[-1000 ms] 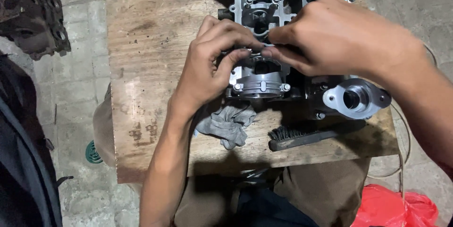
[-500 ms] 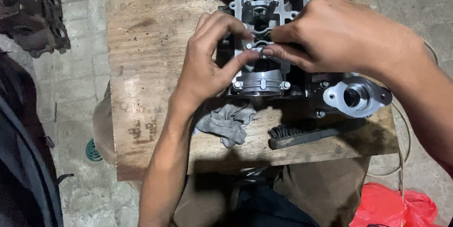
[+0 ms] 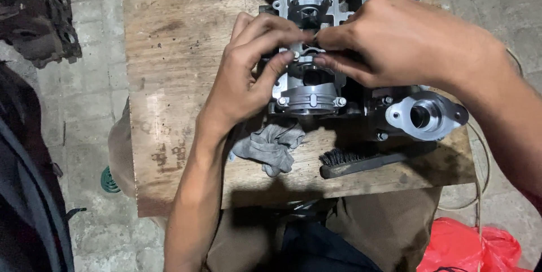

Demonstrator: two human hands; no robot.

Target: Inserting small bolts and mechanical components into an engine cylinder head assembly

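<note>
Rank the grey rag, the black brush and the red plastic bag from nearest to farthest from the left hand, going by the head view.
Measured from the left hand:
1. Grey rag, crumpled on the wooden board just below the hand's wrist.
2. Black brush, lying near the board's front edge, off to the right.
3. Red plastic bag, on the floor at the lower right corner, beyond the board.

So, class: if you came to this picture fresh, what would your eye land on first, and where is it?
First, the two hands, left hand and right hand, meeting fingertip to fingertip over the grey metal engine part at the far middle of the wooden board. Next, the grey rag and black brush lying near the board's front edge, and the red bag on the floor at lower right.
</note>
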